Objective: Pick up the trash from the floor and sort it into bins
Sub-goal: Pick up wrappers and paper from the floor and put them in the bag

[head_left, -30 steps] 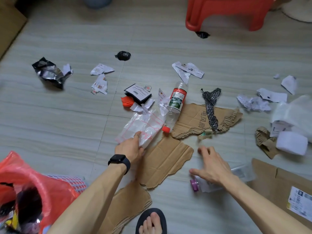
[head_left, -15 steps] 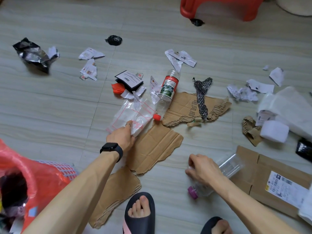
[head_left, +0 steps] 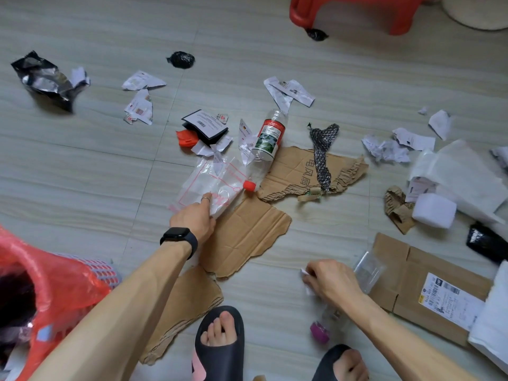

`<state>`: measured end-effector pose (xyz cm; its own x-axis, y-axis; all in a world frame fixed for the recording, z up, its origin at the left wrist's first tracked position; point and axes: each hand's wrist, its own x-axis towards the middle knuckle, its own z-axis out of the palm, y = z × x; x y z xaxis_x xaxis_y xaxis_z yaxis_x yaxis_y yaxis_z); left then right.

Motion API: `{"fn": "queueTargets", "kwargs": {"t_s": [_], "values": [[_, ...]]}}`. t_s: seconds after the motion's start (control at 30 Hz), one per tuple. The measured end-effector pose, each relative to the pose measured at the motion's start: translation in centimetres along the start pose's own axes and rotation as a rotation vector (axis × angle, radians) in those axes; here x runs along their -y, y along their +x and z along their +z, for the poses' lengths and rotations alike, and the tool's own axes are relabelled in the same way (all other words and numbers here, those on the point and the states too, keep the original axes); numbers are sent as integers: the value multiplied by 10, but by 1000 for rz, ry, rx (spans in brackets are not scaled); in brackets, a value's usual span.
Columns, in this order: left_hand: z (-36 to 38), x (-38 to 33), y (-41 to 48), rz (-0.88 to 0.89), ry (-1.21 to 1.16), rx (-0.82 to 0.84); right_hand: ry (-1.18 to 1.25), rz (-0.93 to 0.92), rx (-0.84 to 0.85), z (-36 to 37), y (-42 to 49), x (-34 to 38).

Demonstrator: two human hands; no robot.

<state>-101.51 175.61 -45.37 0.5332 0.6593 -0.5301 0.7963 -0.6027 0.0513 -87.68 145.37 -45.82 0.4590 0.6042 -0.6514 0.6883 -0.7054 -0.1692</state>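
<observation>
Trash lies scattered over the tiled floor. My left hand (head_left: 193, 218), with a black watch on the wrist, pinches the near edge of a clear plastic bag with red print (head_left: 211, 182). My right hand (head_left: 330, 281) is closed around a clear crushed bottle (head_left: 368, 270) whose purple cap (head_left: 320, 331) points toward me. A second bottle with a red cap and a red-green label (head_left: 268, 141) lies just beyond the bag. A basket lined with a red bag (head_left: 60, 284) stands at the lower left, partly filled.
Torn cardboard pieces (head_left: 247, 237) lie between my hands. A flattened box with a label (head_left: 428, 284) is on the right, with white foam (head_left: 434, 210) beyond it. Paper scraps (head_left: 288, 92), a black foil bag (head_left: 44, 81) and a red stool (head_left: 354, 9) lie farther off. My slippered feet (head_left: 220, 345) are below.
My right hand has come down and closed on the clear bottle with the purple cap. The left hand has stayed on the plastic bag. The view has tilted down, bringing my feet in.
</observation>
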Motion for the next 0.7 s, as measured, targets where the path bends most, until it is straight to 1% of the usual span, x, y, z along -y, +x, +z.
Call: {"fn": "queueTargets", "kwargs": {"t_s": [0.07, 0.13, 0.17, 0.2, 0.23, 0.3, 0.37, 0.43, 0.5, 0.63, 0.7], "values": [[0, 0, 0, 3, 9, 4, 92, -32, -98, -10, 9, -3], [0, 0, -2, 3, 24, 0, 136, -95, -309, -24, 30, -5], [0, 1, -2, 4, 32, 3, 122, -113, -415, -32, 44, -5], [-1, 1, -3, 8, 37, 1, 102, -110, -480, -40, 57, -5], [-1, 2, -3, 14, 44, -3, 83, -100, -508, -49, 70, -4], [-1, 4, -4, 23, 52, -18, 71, -100, -491, -58, 93, -5], [-3, 6, -6, 28, 54, -25, 77, -66, -420, -55, 106, -6], [-8, 10, -9, 27, 53, -31, 84, -19, -380, -42, 106, -6], [-12, 16, -12, 23, 48, -24, 104, -24, -384, -30, 93, -4], [-29, 34, -27, -5, 1, -55, 229, -101, -301, -25, 56, 3], [-43, 43, -39, -18, -32, -100, 385, -103, -282, -39, 34, 10]]}}
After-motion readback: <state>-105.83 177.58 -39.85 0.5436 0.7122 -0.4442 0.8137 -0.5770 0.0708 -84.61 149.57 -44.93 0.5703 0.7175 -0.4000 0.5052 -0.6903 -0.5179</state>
